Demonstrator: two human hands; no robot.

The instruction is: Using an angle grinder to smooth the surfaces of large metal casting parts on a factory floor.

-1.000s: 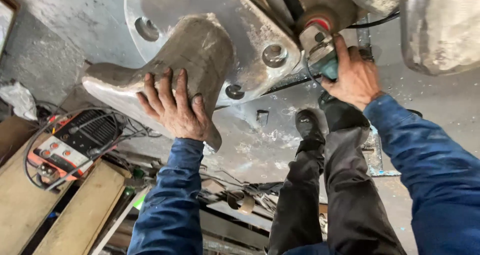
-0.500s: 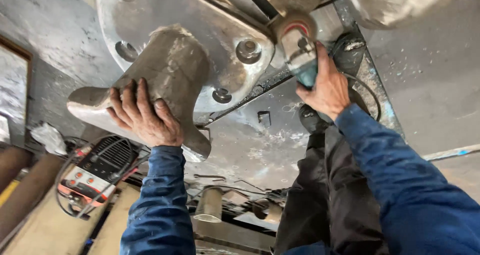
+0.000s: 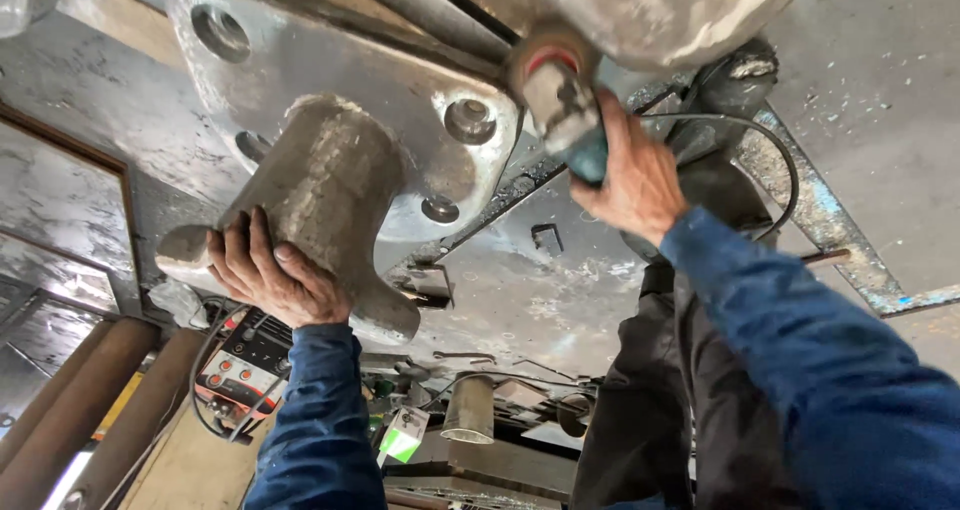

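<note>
Gripping an angle grinder [image 3: 562, 110], the right hand [image 3: 630, 180] is wrapped tight around the tool's teal body, with its red-ringed head pressed up near the edge of a large rounded metal casting [image 3: 660, 10] at the top of the view. Grinder cable [image 3: 745, 135] loops off to the right behind the wrist.

Left hand [image 3: 268, 275] lies flat, fingers spread wide, on the lower flank of a rough grey metal saddle piece [image 3: 320, 200]; holds nothing, only rests on it. Saddle piece stands on a shiny bolted steel plate [image 3: 400, 90], with bolt holes around it; one bolt [image 3: 470, 120] sits just to its right, between saddle and grinder.

Both sleeves are dark blue. Dark trousers [image 3: 680, 410] run down the right side, over a dusty concrete floor [image 3: 880, 100].

Below the left forearm: a grey and orange machine with red knobs [image 3: 245, 365], cables around it. Wooden boards [image 3: 190, 470] at the bottom left corner.
</note>
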